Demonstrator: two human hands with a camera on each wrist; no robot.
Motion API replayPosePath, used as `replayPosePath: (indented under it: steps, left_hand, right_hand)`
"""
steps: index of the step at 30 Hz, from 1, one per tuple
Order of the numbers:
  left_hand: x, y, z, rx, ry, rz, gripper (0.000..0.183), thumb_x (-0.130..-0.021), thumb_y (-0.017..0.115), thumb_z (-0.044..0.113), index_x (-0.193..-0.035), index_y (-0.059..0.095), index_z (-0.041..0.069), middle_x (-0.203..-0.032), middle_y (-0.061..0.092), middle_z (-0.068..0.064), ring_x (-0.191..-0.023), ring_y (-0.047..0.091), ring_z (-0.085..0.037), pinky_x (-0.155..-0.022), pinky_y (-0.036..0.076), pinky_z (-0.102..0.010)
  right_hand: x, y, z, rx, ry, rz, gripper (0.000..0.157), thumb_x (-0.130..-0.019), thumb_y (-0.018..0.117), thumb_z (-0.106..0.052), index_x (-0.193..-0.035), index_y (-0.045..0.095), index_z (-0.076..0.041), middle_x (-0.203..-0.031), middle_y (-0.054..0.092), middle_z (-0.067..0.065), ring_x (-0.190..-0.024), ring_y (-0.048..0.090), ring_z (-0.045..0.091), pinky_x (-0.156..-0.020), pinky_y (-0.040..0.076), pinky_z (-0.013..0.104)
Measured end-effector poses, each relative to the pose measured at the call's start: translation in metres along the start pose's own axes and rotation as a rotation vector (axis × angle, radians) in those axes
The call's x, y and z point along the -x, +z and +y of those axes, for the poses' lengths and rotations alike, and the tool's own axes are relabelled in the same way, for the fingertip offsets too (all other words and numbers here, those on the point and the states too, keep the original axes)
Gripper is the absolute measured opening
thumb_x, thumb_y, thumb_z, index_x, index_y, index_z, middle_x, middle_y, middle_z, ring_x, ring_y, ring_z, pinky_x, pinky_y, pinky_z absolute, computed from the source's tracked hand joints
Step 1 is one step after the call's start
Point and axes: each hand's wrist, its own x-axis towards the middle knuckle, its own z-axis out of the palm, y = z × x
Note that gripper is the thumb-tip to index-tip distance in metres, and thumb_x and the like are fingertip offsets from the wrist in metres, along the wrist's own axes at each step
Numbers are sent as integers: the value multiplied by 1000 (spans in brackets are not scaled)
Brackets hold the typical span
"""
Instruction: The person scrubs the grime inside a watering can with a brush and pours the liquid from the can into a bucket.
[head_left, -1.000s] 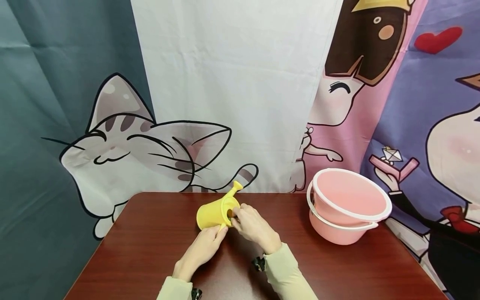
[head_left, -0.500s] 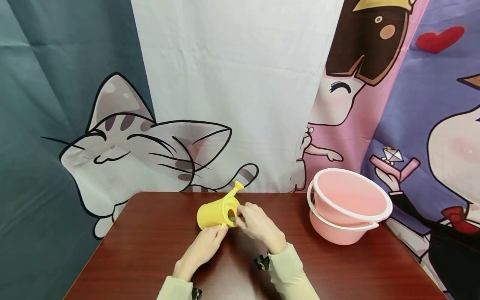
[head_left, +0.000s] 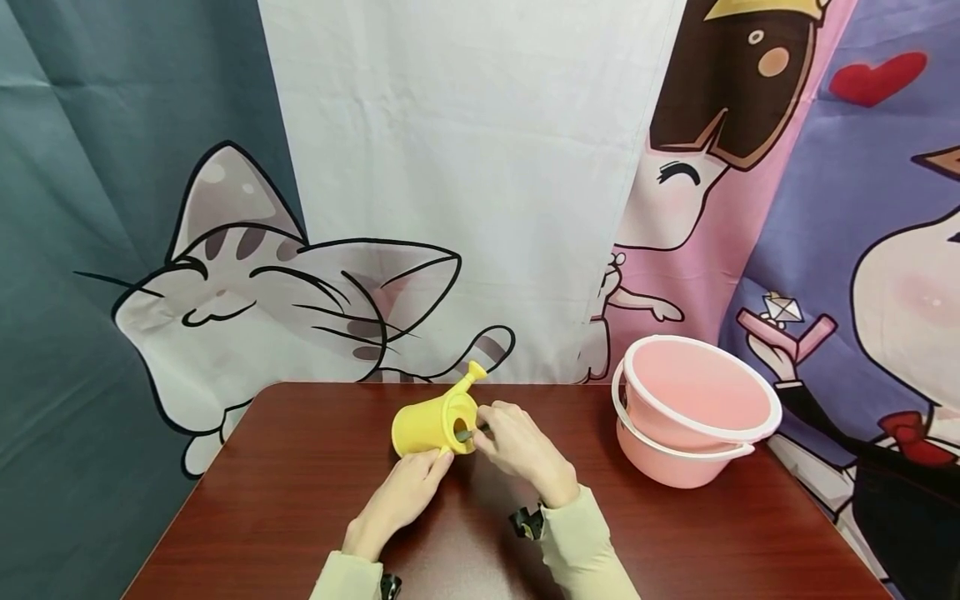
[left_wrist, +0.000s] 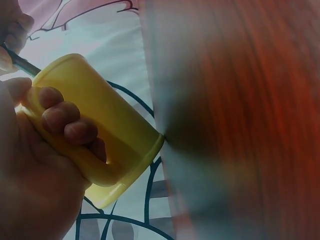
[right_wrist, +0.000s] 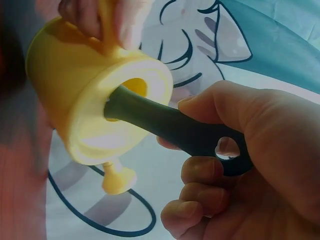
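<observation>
A yellow toy watering can [head_left: 423, 427] is tipped on its side over the table, its opening facing right and its spout up and away. My left hand [head_left: 408, 490] grips the can's handle, fingers wrapped through it in the left wrist view. In my right hand [head_left: 521, 446] is a dark green tool handle [right_wrist: 165, 120] with a hole near its end, pinched between thumb and fingers. The tool's other end goes through the round hole in the can's top and is hidden inside, so I cannot tell its kind.
Two pink tubs are stacked on the right of the brown table [head_left: 300, 500]: a basin [head_left: 701, 387] with a white rim sits tilted in a pail [head_left: 675, 468] with a white handle. A cartoon-printed curtain [head_left: 465, 167] hangs behind the table's back edge.
My right hand has shifted slightly right, away from the can's opening, and more of the dark green handle shows at the hole. The left hand and the can have barely moved.
</observation>
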Motion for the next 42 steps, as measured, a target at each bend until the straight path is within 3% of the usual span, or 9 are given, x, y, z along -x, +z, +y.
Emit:
replayPosePath:
  steps: [11, 27, 42]
  left_hand:
    - [-2, 2, 0, -24, 32, 15, 39, -106, 40, 37, -70, 46, 24, -64, 32, 12, -62, 39, -6, -62, 37, -26]
    - [-1, 3, -1, 0, 13, 12, 42, -106, 38, 42, -69, 46, 23, -63, 31, 12, -60, 36, -4, -60, 37, -26]
    - [1, 2, -2, -13, 1, 5, 41, -106, 40, 39, -69, 47, 23, -63, 32, 11, -60, 37, -5, -61, 37, -26]
  right_hand:
    - [0, 2, 2, -24, 15, -10, 11, -84, 66, -12, -76, 59, -16, -67, 50, -2, -66, 46, 13, -60, 41, 28]
    - [-2, 24, 7, -8, -19, -22, 16, -83, 64, -8, -72, 55, -13, -66, 43, -5, -63, 45, 13, -58, 39, 26]
    - [-4, 35, 8, 0, -35, -38, 14, -86, 66, -9, -76, 57, -13, -68, 46, -4, -65, 47, 14, -59, 40, 26]
